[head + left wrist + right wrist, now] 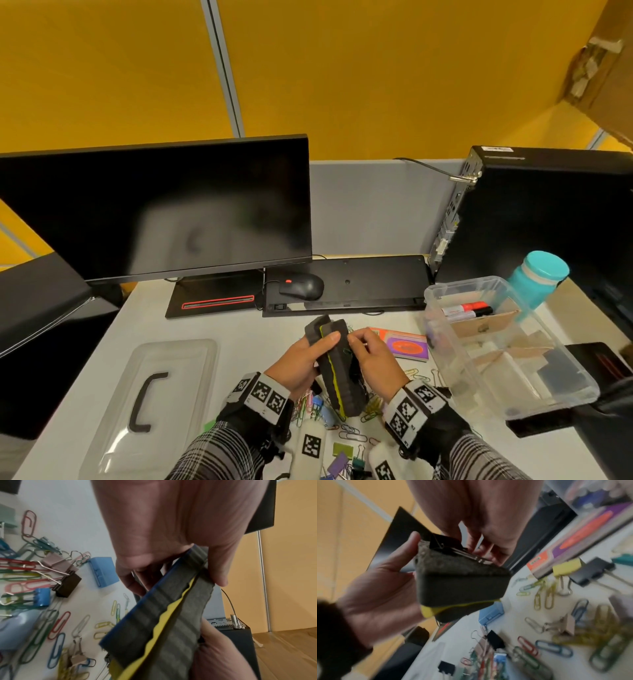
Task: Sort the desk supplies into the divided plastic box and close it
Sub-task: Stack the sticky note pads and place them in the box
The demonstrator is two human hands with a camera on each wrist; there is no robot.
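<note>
My left hand (320,344) grips two dark felt erasers (342,373) stacked with a yellow layer between them, held above the desk. In the left wrist view its thumb and fingers wrap around the erasers (171,615). A black binder clip (447,546) sits on the erasers' top edge. My right hand (358,341) pinches that clip with curled fingertips (486,550). The divided plastic box (442,329) stands open at the right, holding markers (469,308). Its clear lid (150,404) lies at the left.
Several coloured paper clips (352,435) and binder clips (67,582) lie scattered under my hands. A sticky-note pad (407,346) lies beside the box. Monitor (154,212), mouse (301,286), keyboard (359,281), computer tower (548,219) and teal bottle (537,277) stand behind.
</note>
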